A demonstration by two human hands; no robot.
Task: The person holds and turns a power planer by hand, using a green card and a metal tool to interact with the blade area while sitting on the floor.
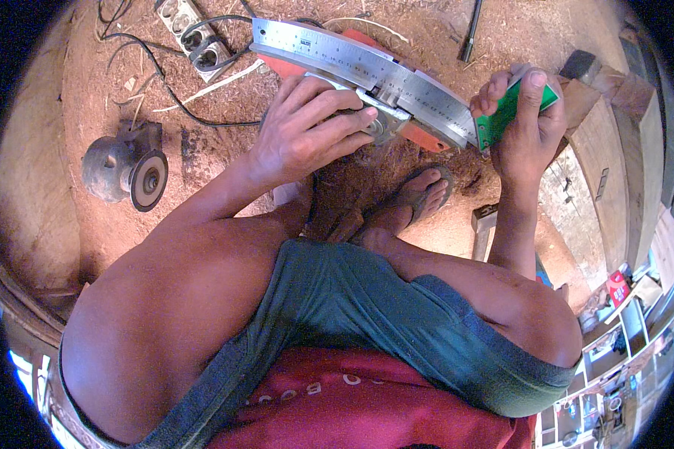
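Your left hand (311, 127) has its fingers bent over the metal side of that orange tool (424, 138) up near the top middle, though I honestly can't tell if it's gripping or just resting there, and it hides a good chunk of the tool from view. Going across from the left, you've got a grey machine (106, 170) on the brown floor (216, 153) with a round disc (151, 179) on its side, well apart from your hands. Then there's a black cable (217, 124) snaking over the shavings and slipping out of sight behind your left hand, plus a pale power strip (178, 19) and a thin pale stick (216, 87) close to the end of your ruler. That steel ruler (423, 97) lies slantwise across the tool, so it blocks part of it too. Your sandalled foot (425, 185) is right below the tool, pretty close in, and a dark rod (471, 34) lies further up. Your right hand (528, 112) is clamped round the green handle (504, 114) at the ruler's right end, thumb across the face. Past that, long boards (588, 202) crowd your right side, with a small red box (617, 287) down by the shelving (635, 329).
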